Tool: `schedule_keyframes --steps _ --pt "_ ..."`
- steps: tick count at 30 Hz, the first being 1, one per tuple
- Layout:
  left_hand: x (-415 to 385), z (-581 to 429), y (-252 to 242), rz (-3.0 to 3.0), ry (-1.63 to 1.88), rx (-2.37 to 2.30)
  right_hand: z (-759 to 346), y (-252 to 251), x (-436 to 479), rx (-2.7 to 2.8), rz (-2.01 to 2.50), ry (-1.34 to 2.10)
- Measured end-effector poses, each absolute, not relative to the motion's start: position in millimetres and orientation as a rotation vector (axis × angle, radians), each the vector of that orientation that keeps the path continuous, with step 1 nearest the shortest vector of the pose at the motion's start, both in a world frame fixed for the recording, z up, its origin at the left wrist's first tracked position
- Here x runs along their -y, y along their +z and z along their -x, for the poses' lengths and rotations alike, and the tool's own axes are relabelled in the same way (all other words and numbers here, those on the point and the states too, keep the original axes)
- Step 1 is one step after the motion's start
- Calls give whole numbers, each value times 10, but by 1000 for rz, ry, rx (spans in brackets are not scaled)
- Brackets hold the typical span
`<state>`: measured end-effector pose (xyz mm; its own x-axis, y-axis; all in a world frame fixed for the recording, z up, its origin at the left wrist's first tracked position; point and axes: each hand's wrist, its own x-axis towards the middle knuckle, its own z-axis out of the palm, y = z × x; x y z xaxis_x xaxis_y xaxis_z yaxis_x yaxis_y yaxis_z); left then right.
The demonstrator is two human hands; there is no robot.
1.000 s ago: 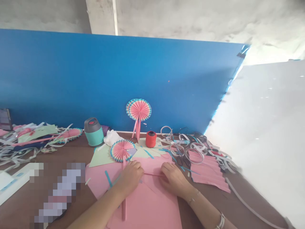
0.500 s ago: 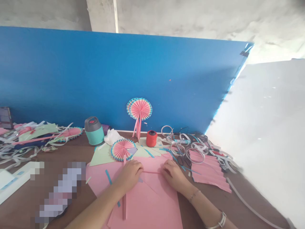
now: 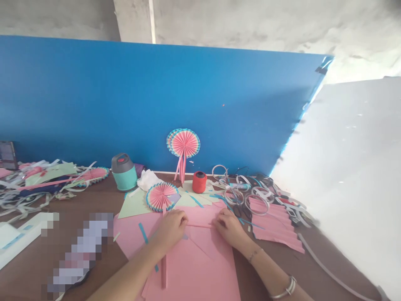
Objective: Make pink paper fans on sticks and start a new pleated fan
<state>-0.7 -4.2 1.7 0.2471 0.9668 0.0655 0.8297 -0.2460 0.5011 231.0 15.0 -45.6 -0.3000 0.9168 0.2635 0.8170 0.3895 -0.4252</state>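
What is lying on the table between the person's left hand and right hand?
Only the pink paper, with a narrow raised fold running from the left hand to the right hand; the head view shows it.

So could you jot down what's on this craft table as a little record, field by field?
Left hand: fingers curled, pressing the pink paper at one end of a raised fold
Right hand: pressing the fold's other end
Pinching or only pressing: cannot tell
Behind the hands: paper fan lying flat, red thread spool, teal flask
Against the blue board: second fan, standing
To the right: tape rings, pleated pink paper
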Motion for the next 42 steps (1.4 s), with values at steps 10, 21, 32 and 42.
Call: schedule_keyframes --steps 10,21,32,42 --pt "51 -52 -40 -2161 473 -1778 -2271 -396 -77 2171 1661 119" --pt "19 -55 -148 -2218 411 -1868 -2302 -436 -54 2191 1653 -25" --pt "16 99 -217 -2393 272 -1952 -2403 -458 -52 2256 1581 -43" --pt "11 103 -154 -2539 239 -1847 -2587 -366 -95 2381 1373 188"
